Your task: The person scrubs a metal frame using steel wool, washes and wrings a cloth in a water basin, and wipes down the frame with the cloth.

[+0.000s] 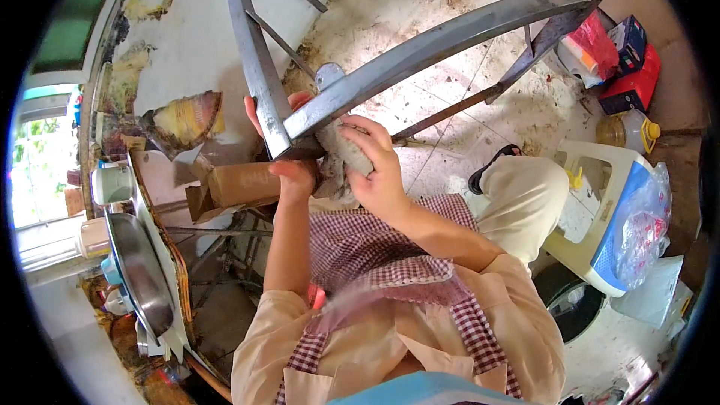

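A grey metal frame (427,52) with curved and straight bars stands tilted in front of me. My left hand (294,172) is wrapped round its near corner, with fingers showing behind the bar and the thumb below. A grey, dusty cloth (346,161) is bunched under the curved bar, right beside that corner. My right hand (375,165) has its fingers closed on the cloth, pressing it close to the metal. Part of the cloth hangs between the two hands. The left palm is partly hidden by the corner.
At the right are a white and blue plastic stool (585,255) with plastic bags, an oil bottle (630,133) and a red box (631,82). A cardboard box (240,185) lies left of my hands. A metal basin (140,274) rests on the left table.
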Action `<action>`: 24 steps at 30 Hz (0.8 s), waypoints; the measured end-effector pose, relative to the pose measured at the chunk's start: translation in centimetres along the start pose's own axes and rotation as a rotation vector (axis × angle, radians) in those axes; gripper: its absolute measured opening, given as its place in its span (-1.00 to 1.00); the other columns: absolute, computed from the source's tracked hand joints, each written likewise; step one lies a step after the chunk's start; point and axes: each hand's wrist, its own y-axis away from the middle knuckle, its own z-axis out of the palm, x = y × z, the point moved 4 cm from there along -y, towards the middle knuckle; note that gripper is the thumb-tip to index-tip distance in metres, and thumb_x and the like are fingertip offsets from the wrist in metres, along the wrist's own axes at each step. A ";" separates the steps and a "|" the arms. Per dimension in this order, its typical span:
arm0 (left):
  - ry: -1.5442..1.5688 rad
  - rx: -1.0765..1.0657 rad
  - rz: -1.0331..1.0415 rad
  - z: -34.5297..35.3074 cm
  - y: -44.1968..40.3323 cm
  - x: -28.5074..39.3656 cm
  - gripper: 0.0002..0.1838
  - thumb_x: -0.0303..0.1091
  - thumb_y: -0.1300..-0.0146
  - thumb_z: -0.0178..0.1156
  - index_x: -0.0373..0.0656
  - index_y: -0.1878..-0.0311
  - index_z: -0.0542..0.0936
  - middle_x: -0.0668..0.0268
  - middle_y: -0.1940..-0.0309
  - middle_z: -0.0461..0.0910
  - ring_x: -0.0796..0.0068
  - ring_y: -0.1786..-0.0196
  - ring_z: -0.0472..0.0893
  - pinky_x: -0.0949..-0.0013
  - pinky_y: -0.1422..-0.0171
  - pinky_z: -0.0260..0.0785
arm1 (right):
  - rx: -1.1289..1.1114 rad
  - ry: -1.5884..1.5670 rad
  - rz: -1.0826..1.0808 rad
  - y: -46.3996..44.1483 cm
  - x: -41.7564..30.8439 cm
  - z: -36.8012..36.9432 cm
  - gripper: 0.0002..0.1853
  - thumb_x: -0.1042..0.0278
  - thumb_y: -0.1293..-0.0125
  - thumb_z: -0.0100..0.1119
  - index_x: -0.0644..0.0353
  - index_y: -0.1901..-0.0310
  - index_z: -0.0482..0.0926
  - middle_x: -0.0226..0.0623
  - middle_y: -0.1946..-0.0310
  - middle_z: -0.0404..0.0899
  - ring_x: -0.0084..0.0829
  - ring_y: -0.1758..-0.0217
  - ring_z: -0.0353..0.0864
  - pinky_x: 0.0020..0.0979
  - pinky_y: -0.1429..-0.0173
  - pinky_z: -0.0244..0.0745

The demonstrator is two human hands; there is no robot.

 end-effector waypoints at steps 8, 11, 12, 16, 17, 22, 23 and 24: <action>-0.074 0.068 -0.049 0.2 0.1 0.1 0.19 0.53 0.22 0.06 0.26 -0.39 -0.31 0.06 -0.16 0.32 0.14 -0.21 0.36 0.07 -0.22 0.30 | -0.047 -0.027 0.140 -1.0 2.3 -2.4 -0.46 0.75 0.17 -0.04 0.27 0.02 0.47 -0.13 0.02 0.41 -0.19 -0.08 0.41 -0.40 -0.18 0.26; -0.154 0.026 0.011 0.4 -0.2 0.7 0.14 0.51 0.12 0.00 0.20 -0.40 -0.32 0.08 -0.17 0.35 0.14 -0.23 0.33 0.09 -0.30 0.17 | 0.066 -0.177 0.048 -1.2 -1.6 -0.4 -0.43 0.74 0.20 -0.07 0.28 0.00 0.45 -0.12 0.00 0.37 -0.19 -0.13 0.36 -0.33 -0.24 0.21; -0.136 0.033 -0.014 0.5 -0.2 0.6 0.19 0.52 0.15 0.05 0.19 -0.39 -0.35 -0.01 -0.20 0.25 0.12 -0.23 0.31 0.10 -0.27 0.15 | 0.058 -0.195 0.030 -0.6 -0.2 0.5 -0.42 0.74 0.20 -0.07 0.28 -0.01 0.44 -0.11 -0.02 0.34 -0.20 -0.15 0.34 -0.33 -0.26 0.19; -0.022 0.045 -0.067 0.7 -0.1 0.6 0.15 0.49 0.14 0.10 0.30 -0.39 -0.33 -0.01 -0.21 0.24 0.16 -0.21 0.33 0.15 -0.21 0.22 | 0.011 -0.042 0.147 3.8 8.1 -0.8 -0.40 0.77 0.20 -0.05 0.22 -0.02 0.46 -0.10 -0.01 0.33 -0.16 -0.14 0.33 -0.33 -0.25 0.19; -0.019 0.043 -0.069 0.8 0.0 0.6 0.15 0.48 0.14 0.11 0.32 -0.39 -0.32 -0.01 -0.21 0.24 0.16 -0.21 0.34 0.15 -0.20 0.23 | -0.036 -0.063 0.142 3.8 8.5 -1.3 -0.40 0.79 0.19 -0.07 0.20 -0.01 0.47 -0.10 0.00 0.33 -0.14 -0.12 0.32 -0.33 -0.24 0.20; -0.016 0.042 -0.063 0.5 -0.1 0.4 0.15 0.45 0.14 0.14 0.32 -0.39 -0.32 -0.02 -0.21 0.24 0.18 -0.20 0.35 0.17 -0.17 0.26 | 0.067 -0.017 0.013 2.6 3.4 -1.1 -0.38 0.82 0.20 -0.11 0.23 -0.03 0.42 -0.10 0.02 0.30 -0.11 -0.06 0.35 -0.36 -0.16 0.26; -0.017 0.047 -0.081 0.6 0.0 0.6 0.16 0.45 0.14 0.14 0.31 -0.39 -0.32 -0.02 -0.21 0.24 0.18 -0.20 0.35 0.17 -0.17 0.26 | 0.068 -0.051 -0.026 3.4 4.0 -0.2 -0.40 0.80 0.19 -0.10 0.22 -0.03 0.42 -0.09 0.02 0.30 -0.12 -0.06 0.34 -0.35 -0.17 0.25; -0.016 0.052 -0.094 0.6 0.1 0.7 0.16 0.45 0.14 0.15 0.31 -0.39 -0.32 -0.02 -0.21 0.24 0.18 -0.20 0.35 0.17 -0.17 0.26 | 0.069 -0.084 -0.072 4.6 5.4 0.5 -0.41 0.78 0.17 -0.09 0.22 -0.02 0.41 -0.09 0.02 0.30 -0.13 -0.06 0.34 -0.34 -0.19 0.24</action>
